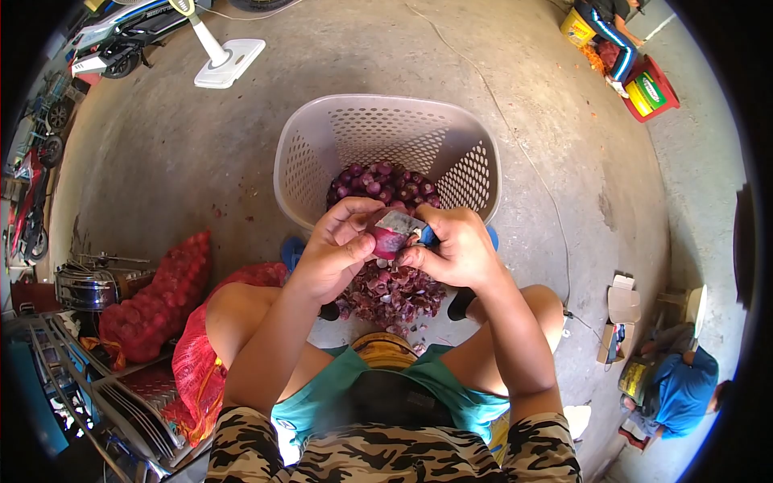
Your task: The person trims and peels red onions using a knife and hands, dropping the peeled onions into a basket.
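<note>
My left hand (342, 241) holds a red onion (386, 237) between its fingers, above the near rim of a pale perforated basket (386, 121). My right hand (455, 245) is closed on a small tool with a blue handle (427, 234); its grey blade lies against the onion. Part of the tool is hidden by the fingers. Many purple onions (386, 181) lie in the bottom of the basket. Below my hands, a heap of onion skins (390, 298) covers the floor between my feet.
Red mesh sacks (161, 298) of onions are at the left, beside a metal frame (105, 402). A white fan base (229, 63) stands ahead. A cable (515, 133) crosses the floor. Two people sit at the right, one near a red tub (654, 88). An open cardboard box (622, 302) is nearer.
</note>
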A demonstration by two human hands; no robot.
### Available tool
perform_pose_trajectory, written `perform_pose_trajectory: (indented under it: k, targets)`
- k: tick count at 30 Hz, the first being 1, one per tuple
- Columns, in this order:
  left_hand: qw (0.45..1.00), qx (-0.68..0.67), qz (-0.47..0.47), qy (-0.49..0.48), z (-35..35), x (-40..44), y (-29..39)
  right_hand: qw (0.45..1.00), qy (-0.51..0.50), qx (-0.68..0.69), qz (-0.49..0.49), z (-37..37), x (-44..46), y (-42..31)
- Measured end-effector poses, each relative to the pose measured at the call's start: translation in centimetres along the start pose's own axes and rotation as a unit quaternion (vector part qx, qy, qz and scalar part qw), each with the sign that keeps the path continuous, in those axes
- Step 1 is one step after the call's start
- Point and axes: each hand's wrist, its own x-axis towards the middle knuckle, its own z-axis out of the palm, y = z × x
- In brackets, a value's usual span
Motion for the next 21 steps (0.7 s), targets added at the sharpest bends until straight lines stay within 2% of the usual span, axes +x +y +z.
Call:
perform_pose_trajectory:
  k: [9, 21]
  targets:
    - [1.000, -0.002, 0.007, -0.009, 0.0, 0.3, 0.1, 0.999, -0.010, 0.039, 0.013, 0.4, 0.2, -0.3]
    - [0.993, 0.052, 0.104, -0.004, 0.1, 0.3, -0.8, 0.997, 0.009, 0.064, 0.035, 0.9, 0.1, -0.3]
